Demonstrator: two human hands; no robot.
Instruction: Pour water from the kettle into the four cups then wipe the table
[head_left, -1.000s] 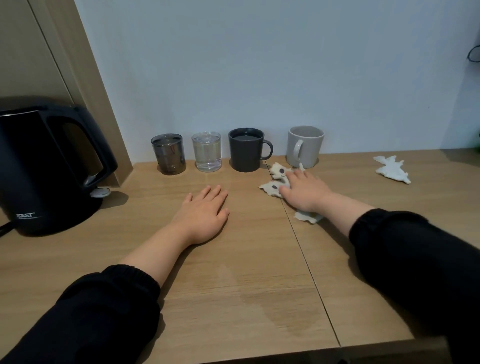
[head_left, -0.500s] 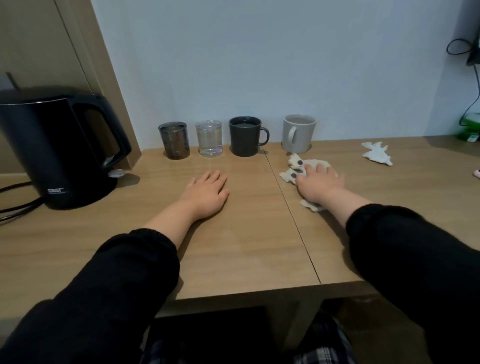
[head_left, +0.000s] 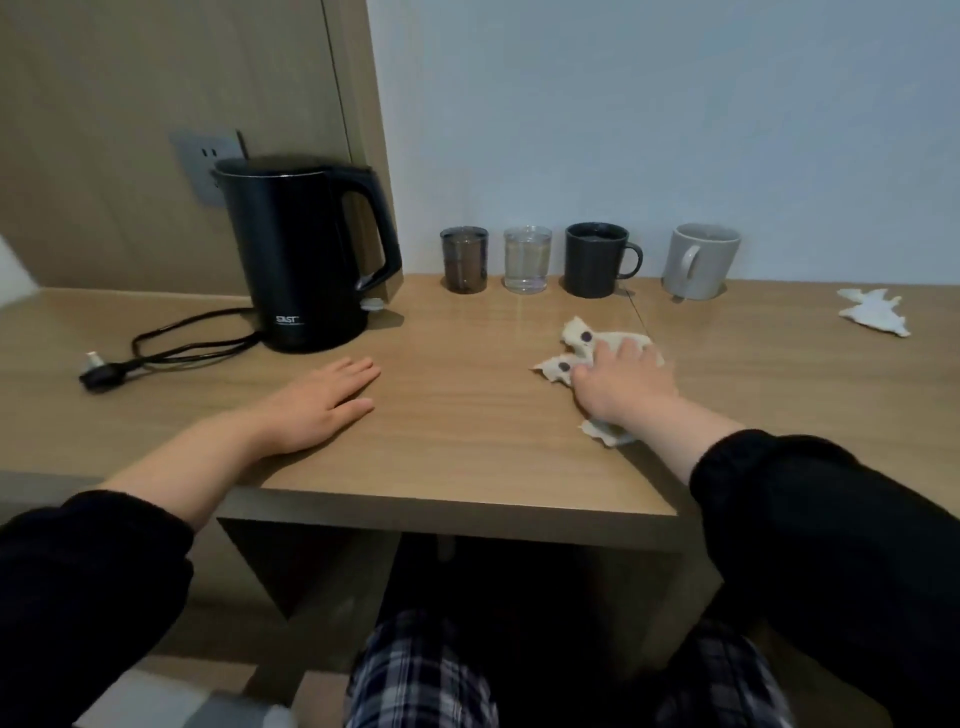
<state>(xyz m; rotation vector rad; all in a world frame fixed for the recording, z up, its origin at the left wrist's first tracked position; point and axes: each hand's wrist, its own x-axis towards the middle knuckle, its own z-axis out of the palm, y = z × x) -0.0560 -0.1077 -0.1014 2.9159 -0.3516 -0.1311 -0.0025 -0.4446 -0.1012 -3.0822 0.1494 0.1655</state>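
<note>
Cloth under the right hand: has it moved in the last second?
Yes. The cloth slid left: it lay mostly right of the table seam, and now lies mostly left of it.

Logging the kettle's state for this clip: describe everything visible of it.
Black kettle, matte, plastic-looking, lid down with a thin shiny rim, loop handle toward the cups, small white logo low on its front. It stands upright on its base on the wooden table, left of the cups. Its black cord loops leftward; the plug lies loose on the table. Nothing else touches it.

left hand (head_left: 324, 402), right hand (head_left: 626, 389): palms down.
</note>
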